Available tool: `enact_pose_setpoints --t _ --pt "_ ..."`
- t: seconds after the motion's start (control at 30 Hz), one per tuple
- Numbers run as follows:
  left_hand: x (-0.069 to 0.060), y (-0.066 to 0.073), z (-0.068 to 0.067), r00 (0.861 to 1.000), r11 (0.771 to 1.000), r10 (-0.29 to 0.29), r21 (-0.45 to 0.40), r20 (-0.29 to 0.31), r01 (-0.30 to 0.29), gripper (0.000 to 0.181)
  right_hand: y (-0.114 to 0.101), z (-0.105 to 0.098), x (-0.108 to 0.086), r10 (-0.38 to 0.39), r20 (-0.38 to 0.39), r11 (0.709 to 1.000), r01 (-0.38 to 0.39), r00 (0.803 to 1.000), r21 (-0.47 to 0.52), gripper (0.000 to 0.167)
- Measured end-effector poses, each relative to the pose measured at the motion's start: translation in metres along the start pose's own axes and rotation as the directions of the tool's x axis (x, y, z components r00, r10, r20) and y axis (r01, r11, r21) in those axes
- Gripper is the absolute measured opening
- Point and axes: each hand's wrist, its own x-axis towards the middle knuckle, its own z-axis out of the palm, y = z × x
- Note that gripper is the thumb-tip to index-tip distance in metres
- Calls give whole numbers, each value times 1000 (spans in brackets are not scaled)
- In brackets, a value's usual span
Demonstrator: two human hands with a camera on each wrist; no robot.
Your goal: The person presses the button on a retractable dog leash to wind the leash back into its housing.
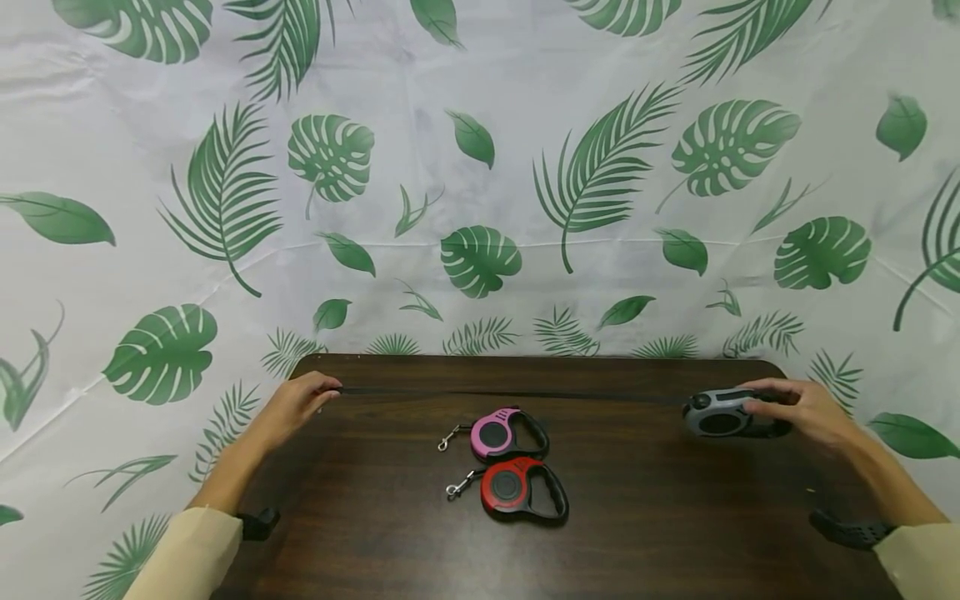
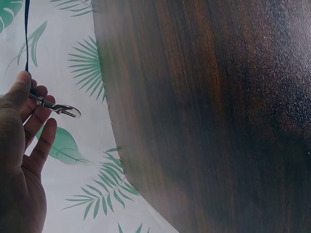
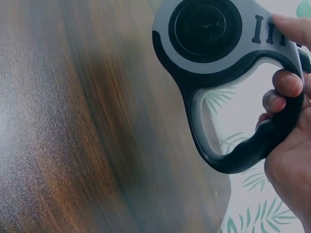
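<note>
In the head view my right hand holds a grey and black retractable dog leash above the table's right side. The right wrist view shows its fingers curled through the looped handle, with the thumb on the grey casing. A thin black leash cord stretches across to my left hand at the far left. There the thumb and fingers pinch the cord's end, and a metal snap hook sticks out beside the fingers in the left wrist view.
Mid-table lie a pink leash and, in front of it, a red leash; their metal clips point left. The dark wooden table has rounded far corners. Behind it hangs a white leaf-print cloth.
</note>
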Motion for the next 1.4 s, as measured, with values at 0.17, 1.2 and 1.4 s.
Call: enact_pose_setpoints --t 0.17,1.2,1.4 --pt "0 3 2 1000 1000 -21 10 11 21 23 -2 5 -1 -11 4 1000 10 1000 3 29" --pt "9 17 9 1000 1000 -4 -22 24 4 22 -27 35 6 -112 5 992 111 994 55 30" --pt "8 15 11 1000 1000 12 -24 28 -11 21 -31 40 6 -118 -8 991 118 993 71 30"
